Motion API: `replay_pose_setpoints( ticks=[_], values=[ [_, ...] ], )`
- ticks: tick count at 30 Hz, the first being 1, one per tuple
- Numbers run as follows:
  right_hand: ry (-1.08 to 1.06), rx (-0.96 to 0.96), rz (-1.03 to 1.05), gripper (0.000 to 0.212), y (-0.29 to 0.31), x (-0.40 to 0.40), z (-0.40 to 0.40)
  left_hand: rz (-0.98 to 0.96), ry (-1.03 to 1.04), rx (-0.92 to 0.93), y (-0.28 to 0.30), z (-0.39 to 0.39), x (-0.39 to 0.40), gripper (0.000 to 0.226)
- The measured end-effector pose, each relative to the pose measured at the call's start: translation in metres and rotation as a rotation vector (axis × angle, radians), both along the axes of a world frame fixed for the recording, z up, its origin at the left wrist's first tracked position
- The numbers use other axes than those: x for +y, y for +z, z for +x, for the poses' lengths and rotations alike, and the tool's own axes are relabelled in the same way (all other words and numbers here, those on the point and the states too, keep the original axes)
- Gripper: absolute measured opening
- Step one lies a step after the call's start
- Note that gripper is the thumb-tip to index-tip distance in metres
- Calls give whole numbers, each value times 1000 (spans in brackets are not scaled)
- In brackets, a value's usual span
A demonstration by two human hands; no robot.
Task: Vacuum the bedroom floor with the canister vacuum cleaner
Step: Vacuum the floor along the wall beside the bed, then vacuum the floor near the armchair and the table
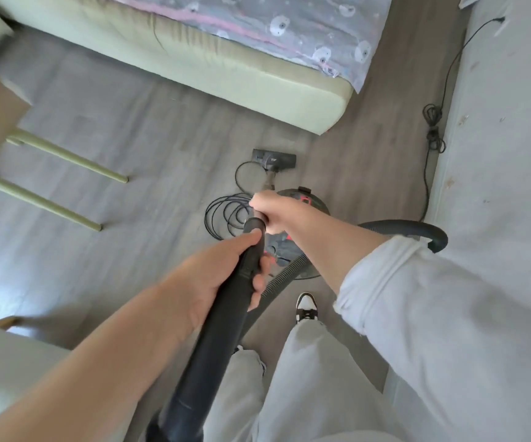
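Down near the canister vacuum (292, 228): left hand (222, 275) wrapped round the black wand (225, 314), thumb laid along its top toward the open collar end, fingers curled underneath. Right hand (272, 210) closed in a fist over the canister, gripping what looks like the thinner tube section (269, 183) just past the wand's collar; cannot tell exactly how the two pieces meet, hidden by the fist. Grey sleeve (417, 298) pushed up the right forearm.

Beyond the canister, farther from the person: floor nozzle (275, 159) lying flat on the grey wood floor (130, 138), close to the corner of the pale green bed (257, 87). Left of the canister, touching or nearly so: loose coil of black power cord (225, 215). Curving out from the canister's near side: ribbed black hose (289, 275), and a loop (417, 228) to the right beside the wall (497, 138). Right of the canister, along the wall's foot: a second black cable (433, 129), bundled midway.

Just nearer than the canister: black-and-white sneaker (307, 309) and grey trouser legs (289, 378). Well left of the canister: two pale green furniture legs (66, 157). On the bed: patterned grey cover (273, 23).
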State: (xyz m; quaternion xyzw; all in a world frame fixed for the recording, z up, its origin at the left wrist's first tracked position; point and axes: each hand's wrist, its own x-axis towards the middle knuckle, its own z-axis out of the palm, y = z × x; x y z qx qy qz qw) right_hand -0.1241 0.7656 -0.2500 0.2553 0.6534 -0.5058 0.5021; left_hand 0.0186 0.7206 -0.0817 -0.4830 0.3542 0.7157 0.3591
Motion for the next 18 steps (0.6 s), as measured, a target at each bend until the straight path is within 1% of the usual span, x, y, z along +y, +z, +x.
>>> replay_pose_setpoints(
  ticks=[1, 2, 4, 8, 10, 11, 14, 16, 18],
  values=[
    [6, 22, 9, 23, -3, -18, 11, -17, 30, 1, -1, 13, -11, 33],
    [14, 4, 3, 22, -3, -29, 19, -29, 46, -5, -1, 22, -18, 33],
    [82, -58, -32, 8, -7, -62, 46, -47, 81, -12, -4, 50, -43, 33],
    [57, -34, -142, 20, -26, -95, 73, -19, 114, -2, -12, 80, -78, 32],
    [129, 8, -123, 29, -39, -84, 78, 14, 120, 15, -19, 83, -85, 30],
    [261, 95, -42, 32, -48, -70, 76, 30, 127, 28, -22, 80, -84, 29],
    [844, 518, 277, 35, -80, -14, 58, 65, 134, 86, -32, 65, -73, 33],
    [1041, 674, 389, 37, -104, 21, 39, 87, 150, 98, -45, 49, -67, 33],
    [1121, 742, 452, 34, -129, 45, 18, 92, 171, 83, -62, 30, -64, 30]
  ],
)
